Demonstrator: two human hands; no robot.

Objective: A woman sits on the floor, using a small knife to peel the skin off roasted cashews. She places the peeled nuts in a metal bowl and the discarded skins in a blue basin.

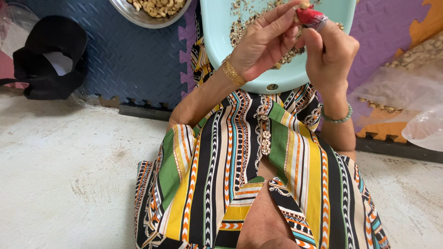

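Over the pale turquoise plastic tray, left hand & right hand both pinch a small beige cashew nut upright betw. fingertips.

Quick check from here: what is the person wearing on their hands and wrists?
Both arms are bare, without sleeves. The left hand has a gold bracelet at the wrist. The right hand has a green bead bracelet at the wrist and red wrapping around one fingertip.
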